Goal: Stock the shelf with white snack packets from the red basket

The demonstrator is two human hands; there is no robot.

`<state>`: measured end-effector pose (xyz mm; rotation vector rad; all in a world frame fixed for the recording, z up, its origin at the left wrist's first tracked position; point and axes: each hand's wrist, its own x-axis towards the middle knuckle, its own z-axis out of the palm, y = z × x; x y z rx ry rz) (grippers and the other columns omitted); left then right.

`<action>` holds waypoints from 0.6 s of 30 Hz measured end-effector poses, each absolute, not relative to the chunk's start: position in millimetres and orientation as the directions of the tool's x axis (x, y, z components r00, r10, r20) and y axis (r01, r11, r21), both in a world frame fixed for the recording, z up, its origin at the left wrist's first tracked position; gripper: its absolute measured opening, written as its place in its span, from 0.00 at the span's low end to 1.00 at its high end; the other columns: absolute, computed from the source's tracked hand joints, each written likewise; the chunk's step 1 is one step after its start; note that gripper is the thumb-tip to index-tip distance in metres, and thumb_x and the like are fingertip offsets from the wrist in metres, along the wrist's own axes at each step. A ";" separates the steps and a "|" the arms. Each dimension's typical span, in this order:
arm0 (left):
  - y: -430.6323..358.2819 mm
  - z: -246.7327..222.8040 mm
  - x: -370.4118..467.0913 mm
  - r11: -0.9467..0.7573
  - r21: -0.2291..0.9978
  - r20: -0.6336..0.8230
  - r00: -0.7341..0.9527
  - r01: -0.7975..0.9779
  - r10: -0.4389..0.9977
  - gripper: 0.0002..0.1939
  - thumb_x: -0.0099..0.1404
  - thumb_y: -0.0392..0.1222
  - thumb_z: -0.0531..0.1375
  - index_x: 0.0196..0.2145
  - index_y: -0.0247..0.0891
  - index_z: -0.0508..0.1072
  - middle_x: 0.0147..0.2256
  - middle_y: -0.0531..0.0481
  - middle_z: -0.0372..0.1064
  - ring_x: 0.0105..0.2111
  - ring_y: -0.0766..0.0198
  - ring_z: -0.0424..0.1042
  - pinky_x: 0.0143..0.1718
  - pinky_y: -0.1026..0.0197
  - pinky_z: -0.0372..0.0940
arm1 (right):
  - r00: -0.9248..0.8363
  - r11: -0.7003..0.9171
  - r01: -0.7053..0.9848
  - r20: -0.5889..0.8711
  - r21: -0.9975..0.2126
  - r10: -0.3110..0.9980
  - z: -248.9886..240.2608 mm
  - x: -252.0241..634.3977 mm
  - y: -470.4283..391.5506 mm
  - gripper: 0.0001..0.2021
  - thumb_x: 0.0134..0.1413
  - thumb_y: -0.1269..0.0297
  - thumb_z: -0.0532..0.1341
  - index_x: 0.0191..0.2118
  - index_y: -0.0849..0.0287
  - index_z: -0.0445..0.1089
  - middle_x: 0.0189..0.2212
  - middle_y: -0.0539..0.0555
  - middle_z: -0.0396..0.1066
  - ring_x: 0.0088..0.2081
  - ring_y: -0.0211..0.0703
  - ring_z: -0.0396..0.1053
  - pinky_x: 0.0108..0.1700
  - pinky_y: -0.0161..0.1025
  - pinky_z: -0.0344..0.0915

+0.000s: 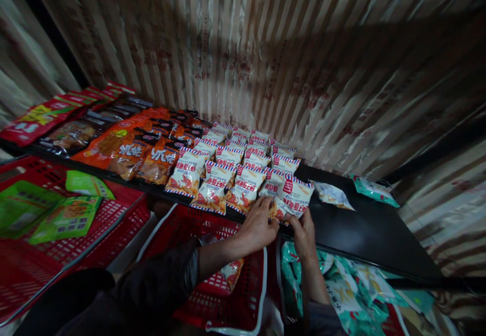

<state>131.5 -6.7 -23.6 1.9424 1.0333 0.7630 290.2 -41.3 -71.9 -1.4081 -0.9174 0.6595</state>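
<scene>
A white snack bag (296,195) with red lettering and a striped edge stands at the right front of a group of matching bags. My right hand (304,232) grips its lower right part, thumb on the front. My left hand (257,228) is closed at the bag's lower left corner, its fingertips also against the neighbouring white bag (270,184). Part of that neighbour is hidden behind the front bag. The matching white bags (243,186) stand in several close rows on the black shelf (353,227).
Orange snack bags (127,154) and red bags (36,119) fill the shelf's left. A loose white bag (332,195) and a teal bag (374,190) lie to the right. Below are red baskets (129,232), one holding green packets (70,219), and several teal bags (347,290).
</scene>
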 end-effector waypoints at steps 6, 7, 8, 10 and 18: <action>-10.0 -22.4 123.3 -0.409 0.838 0.201 0.493 0.361 0.847 0.27 0.58 0.31 0.54 0.57 0.29 0.63 0.58 0.33 0.63 0.60 0.50 0.62 0.62 0.46 0.59 | 0.528 0.065 0.149 0.135 -0.987 0.839 -72.9 290.9 -43.8 0.23 0.42 0.54 0.66 0.45 0.58 0.66 0.36 0.52 0.75 0.40 0.49 0.70 0.44 0.44 0.65; -11.7 -23.6 117.4 -0.433 0.832 0.230 0.495 0.347 0.838 0.27 0.58 0.31 0.54 0.56 0.29 0.64 0.58 0.34 0.63 0.61 0.52 0.61 0.63 0.47 0.59 | 0.537 0.063 0.162 0.142 -0.985 0.832 -73.4 291.3 -44.3 0.24 0.42 0.54 0.66 0.45 0.58 0.66 0.37 0.52 0.75 0.40 0.50 0.70 0.44 0.44 0.65; -13.6 -25.1 110.0 -0.459 0.823 0.262 0.493 0.336 0.830 0.26 0.59 0.31 0.54 0.56 0.30 0.65 0.58 0.34 0.63 0.61 0.53 0.61 0.63 0.48 0.59 | 0.546 0.062 0.176 0.149 -0.983 0.824 -73.9 291.6 -44.8 0.24 0.42 0.53 0.66 0.45 0.58 0.67 0.38 0.53 0.75 0.40 0.50 0.70 0.44 0.44 0.65; -17.5 -28.2 91.6 -0.516 0.789 0.326 0.484 0.333 0.812 0.23 0.61 0.31 0.53 0.54 0.32 0.67 0.59 0.35 0.62 0.61 0.53 0.61 0.63 0.48 0.59 | 0.567 0.056 0.207 0.167 -0.977 0.807 -74.0 291.3 -45.8 0.23 0.42 0.52 0.65 0.44 0.58 0.67 0.38 0.53 0.75 0.40 0.50 0.70 0.44 0.44 0.65; -8.7 -35.6 28.3 -0.690 0.513 0.571 0.397 0.511 0.719 0.19 0.63 0.28 0.52 0.51 0.32 0.70 0.62 0.33 0.56 0.67 0.45 0.47 0.62 0.37 0.58 | 0.588 -0.001 0.326 0.202 -0.945 0.783 -71.6 283.4 -50.2 0.24 0.42 0.48 0.64 0.43 0.58 0.65 0.37 0.55 0.73 0.39 0.51 0.69 0.44 0.46 0.65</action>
